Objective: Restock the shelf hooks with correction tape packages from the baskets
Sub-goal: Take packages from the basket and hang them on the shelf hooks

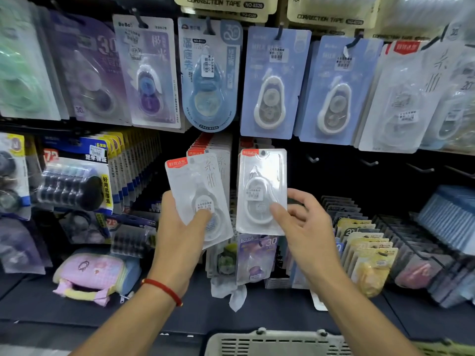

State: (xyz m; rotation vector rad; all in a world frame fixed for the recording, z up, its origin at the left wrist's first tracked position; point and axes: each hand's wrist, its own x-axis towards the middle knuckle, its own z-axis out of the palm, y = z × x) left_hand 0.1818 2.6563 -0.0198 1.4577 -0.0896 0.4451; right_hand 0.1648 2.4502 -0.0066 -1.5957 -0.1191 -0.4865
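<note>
Hanging stock is the step in hand, judging by both hands raised w/ pkgs. Nearest, a beige basket (270, 343) rim sits below the forearms. Left hand (180, 227) grips a white correction tape pkg (198, 196), thumb across its front, other fingers curled behind; pkg tilts left above the thumb. Right hand (305, 227) pinches a second white pkg (262, 191) by its lower right corner, thumb on front, fingers behind; pkg upright, hang hole well above the fingertips. Just behind both pkgs, a row of matching red-top pkgs (208, 145) hangs already. Farther right of the right fingers, bare hooks (313, 159). Next move likely needs lining the hole w/ a hook tip, then sliding the pkg back.
</note>
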